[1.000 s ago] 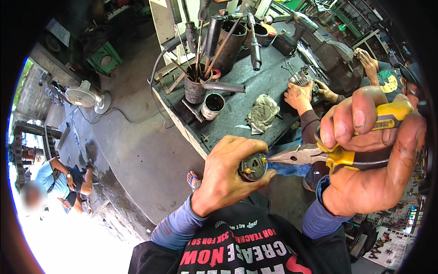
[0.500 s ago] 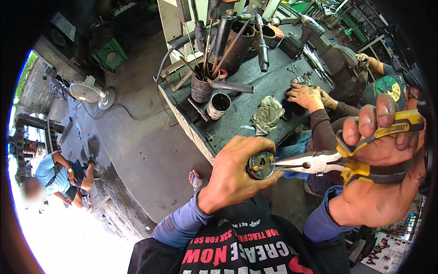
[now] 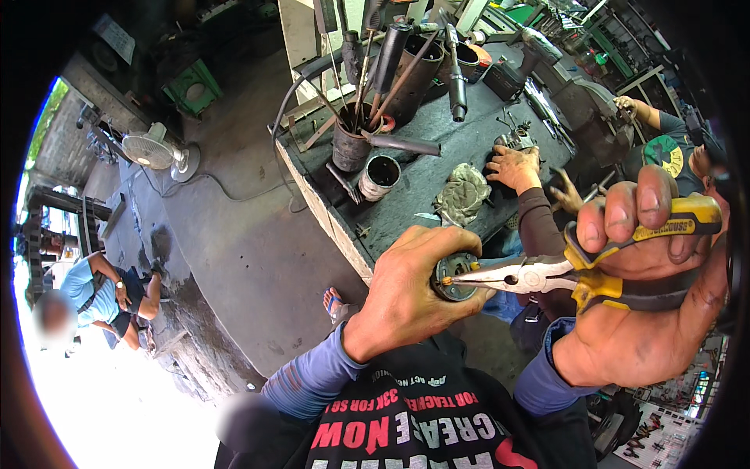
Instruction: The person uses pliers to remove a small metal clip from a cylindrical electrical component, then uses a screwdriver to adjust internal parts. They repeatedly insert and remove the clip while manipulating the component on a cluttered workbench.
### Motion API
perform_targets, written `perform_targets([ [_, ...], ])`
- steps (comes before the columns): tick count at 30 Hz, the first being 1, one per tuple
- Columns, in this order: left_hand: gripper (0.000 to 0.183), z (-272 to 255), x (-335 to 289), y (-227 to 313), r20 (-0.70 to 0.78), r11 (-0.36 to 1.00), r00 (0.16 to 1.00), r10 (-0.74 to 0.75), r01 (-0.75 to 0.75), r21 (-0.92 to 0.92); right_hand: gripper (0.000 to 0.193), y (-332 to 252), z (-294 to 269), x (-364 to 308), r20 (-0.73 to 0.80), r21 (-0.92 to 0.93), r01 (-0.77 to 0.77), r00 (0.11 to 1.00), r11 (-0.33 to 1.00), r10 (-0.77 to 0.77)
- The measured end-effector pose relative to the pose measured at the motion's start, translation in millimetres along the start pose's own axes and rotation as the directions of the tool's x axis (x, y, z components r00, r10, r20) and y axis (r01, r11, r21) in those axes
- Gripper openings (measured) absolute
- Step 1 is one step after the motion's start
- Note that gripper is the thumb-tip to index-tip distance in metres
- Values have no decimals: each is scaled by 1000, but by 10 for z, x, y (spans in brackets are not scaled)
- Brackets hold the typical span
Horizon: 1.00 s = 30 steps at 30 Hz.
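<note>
My left hand point(image 3: 402, 285) is wrapped round a small dark cylindrical part point(image 3: 459, 293). Its round end faces up and shows small brass-coloured pieces on it. In my right hand point(image 3: 637, 324) I grip long-nose pliers point(image 3: 533, 275) with yellow and black handles. The pliers lie level, pointing left across the end of the part. Their narrow tips are at a brass-coloured piece on its left side. Whether the jaws are clamped on that piece, I cannot tell.
Beyond my hands stands a dark workbench point(image 3: 426, 176) with a crumpled rag point(image 3: 462, 195), an open can point(image 3: 380, 176) and a tool-filled container point(image 3: 351, 147). A co-worker's hand point(image 3: 516, 168) rests at a metal part on the right. A fan point(image 3: 148, 147) and seated person point(image 3: 98, 289) are left.
The plier tips have moved left across the part's end, from its right edge to the brass-coloured piece at left. One co-worker's hand has come away from the metal part on the bench.
</note>
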State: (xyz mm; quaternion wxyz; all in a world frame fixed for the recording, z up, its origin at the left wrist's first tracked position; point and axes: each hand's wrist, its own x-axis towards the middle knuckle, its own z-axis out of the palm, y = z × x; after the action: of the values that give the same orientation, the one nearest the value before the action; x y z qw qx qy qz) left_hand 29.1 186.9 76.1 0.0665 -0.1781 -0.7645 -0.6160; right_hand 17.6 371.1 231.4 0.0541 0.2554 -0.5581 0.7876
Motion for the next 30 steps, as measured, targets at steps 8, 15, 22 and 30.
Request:
perform_targets([
  [8,47,-22,-6,15,11,1000,1000,-9,9,4,29,-13,-23,3,28,-4,-37,999,999,38],
  [15,51,-34,-3,13,9,999,1000,-2,2,55,31,-36,-56,2,53,11,-75,996,997,74],
  [22,50,13,-5,-24,5,997,1000,26,-26,75,46,-1,51,59,83,-32,-85,993,996,88],
  [30,42,49,-3,-28,8,998,998,65,-65,17,35,-58,24,24,7,-80,-111,994,991,112],
])
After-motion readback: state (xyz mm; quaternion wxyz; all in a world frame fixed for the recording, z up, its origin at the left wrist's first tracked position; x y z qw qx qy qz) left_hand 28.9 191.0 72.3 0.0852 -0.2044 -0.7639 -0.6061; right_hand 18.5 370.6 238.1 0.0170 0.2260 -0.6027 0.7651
